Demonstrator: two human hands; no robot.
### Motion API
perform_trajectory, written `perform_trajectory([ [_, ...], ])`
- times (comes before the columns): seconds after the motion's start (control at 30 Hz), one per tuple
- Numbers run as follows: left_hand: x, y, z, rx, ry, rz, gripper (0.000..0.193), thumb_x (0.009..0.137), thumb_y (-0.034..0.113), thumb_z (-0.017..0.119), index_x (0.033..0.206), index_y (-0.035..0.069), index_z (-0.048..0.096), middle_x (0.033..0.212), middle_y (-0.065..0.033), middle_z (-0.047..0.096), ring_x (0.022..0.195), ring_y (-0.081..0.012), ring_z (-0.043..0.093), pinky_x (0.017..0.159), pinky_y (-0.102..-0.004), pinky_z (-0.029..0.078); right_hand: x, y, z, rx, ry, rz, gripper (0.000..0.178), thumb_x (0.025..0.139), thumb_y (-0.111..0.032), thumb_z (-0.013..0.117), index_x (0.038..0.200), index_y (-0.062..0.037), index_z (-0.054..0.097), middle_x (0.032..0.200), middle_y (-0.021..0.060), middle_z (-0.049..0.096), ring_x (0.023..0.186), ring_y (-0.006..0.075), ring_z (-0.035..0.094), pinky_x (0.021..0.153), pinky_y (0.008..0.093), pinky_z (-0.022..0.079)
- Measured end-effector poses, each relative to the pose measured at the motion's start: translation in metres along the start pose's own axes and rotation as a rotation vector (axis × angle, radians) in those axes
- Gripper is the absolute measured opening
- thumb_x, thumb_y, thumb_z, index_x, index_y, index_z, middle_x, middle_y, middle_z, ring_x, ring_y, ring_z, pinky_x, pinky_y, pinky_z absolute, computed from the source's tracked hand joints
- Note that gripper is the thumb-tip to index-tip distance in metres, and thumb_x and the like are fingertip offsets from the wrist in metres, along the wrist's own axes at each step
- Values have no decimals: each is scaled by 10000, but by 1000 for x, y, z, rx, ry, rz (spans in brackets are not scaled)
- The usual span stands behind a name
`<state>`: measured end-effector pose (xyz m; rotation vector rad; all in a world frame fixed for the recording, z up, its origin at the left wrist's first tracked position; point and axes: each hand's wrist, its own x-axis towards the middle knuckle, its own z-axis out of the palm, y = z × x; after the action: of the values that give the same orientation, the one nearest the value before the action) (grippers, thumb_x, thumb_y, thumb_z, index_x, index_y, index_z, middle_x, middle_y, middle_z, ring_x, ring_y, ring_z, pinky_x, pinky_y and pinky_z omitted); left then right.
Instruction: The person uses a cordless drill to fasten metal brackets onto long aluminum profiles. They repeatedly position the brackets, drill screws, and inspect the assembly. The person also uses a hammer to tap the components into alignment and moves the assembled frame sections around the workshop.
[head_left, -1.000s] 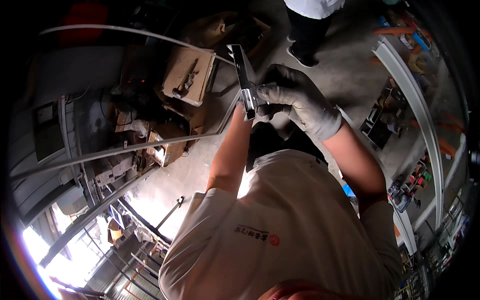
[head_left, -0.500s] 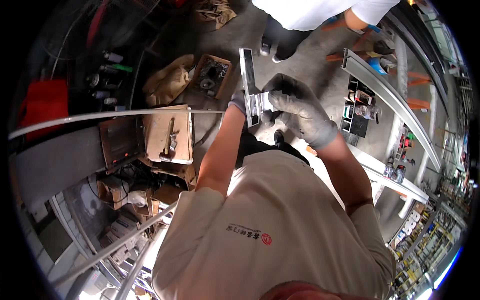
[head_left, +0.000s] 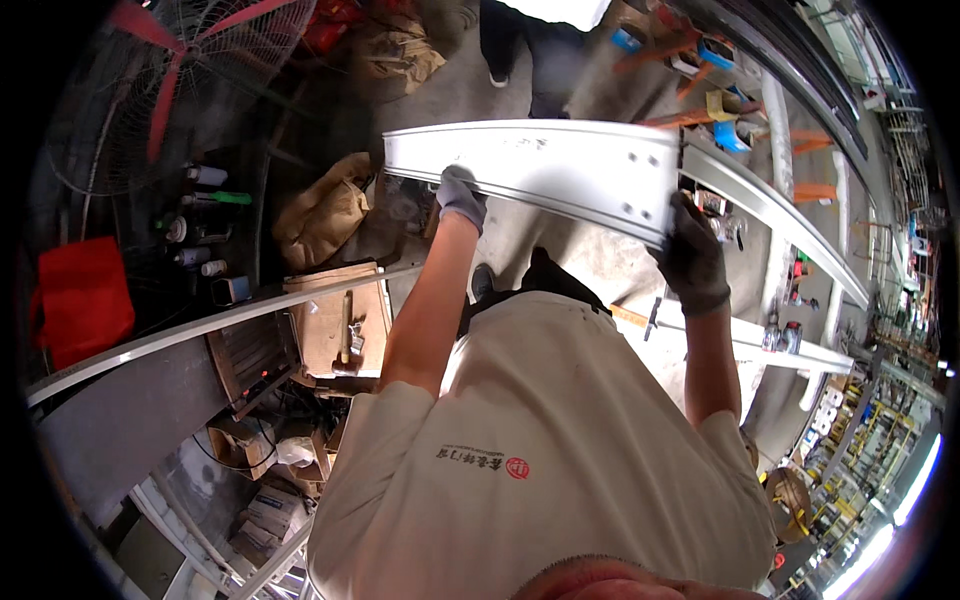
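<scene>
A wide white metal profile spans the space in front of me, its broad face turned up. Small dark holes show near its right end. At the profile's near edge, left of its middle, my gloved left hand has its fingers closed on it. My gloved right hand grips the right end, partly in shadow. Part of the fingers of both hands is hidden.
A hammer lies on a board at the left. A long metal strip runs past it. Other white profiles stand at the right. A fan is far left. Another person's legs are ahead.
The profile, earlier upright and seen edge-on between my hands, now lies crosswise with its broad face showing. My right hand has moved right to its end. The other person has shifted away.
</scene>
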<state>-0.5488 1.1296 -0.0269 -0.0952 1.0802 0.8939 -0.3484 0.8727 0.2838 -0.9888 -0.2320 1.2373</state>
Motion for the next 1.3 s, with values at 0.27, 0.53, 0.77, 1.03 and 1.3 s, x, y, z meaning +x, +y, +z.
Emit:
perform_trajectory([
  [0.27,3,24,111,151,-310,90,452,1041,361,595,1399,85,577,1312,-122,665,1169,-320,657,1011,-484,568,46,-21,-145,-14,230,-41,342,1039,-202,618,1368,-108,616,1177,36,720,939,154,709,729,313,604],
  [0.53,60,9,308,110,-553,-85,459,1063,333,566,1397,18,548,1334,-146,666,1203,-311,659,1046,-497,548,178,-153,-227,-139,352,-232,279,985,-133,691,1252,-62,652,986,25,719,774,112,671,610,244,558],
  [0.77,137,44,467,165,-710,-69,417,1096,350,518,1368,40,577,1314,-113,679,1161,-244,679,1015,-419,576,271,-232,-247,-164,663,-298,263,972,-189,717,1223,-116,678,932,-32,666,745,77,580,639,233,443],
  [1.03,229,94,574,351,-802,157,447,1061,306,609,1424,59,523,1286,-104,662,1113,-242,686,951,-404,605,355,-262,-202,-275,801,-395,307,1006,-207,674,1268,-48,652,961,27,666,746,130,632,655,250,530],
  [1.3,350,165,654,804,-811,509,501,1051,243,593,1469,-1,466,1321,-133,660,1183,-257,646,980,-393,516,564,-256,-86,-383,553,-345,206,1011,-209,655,1185,-101,668,983,32,697,733,97,647,630,227,530],
])
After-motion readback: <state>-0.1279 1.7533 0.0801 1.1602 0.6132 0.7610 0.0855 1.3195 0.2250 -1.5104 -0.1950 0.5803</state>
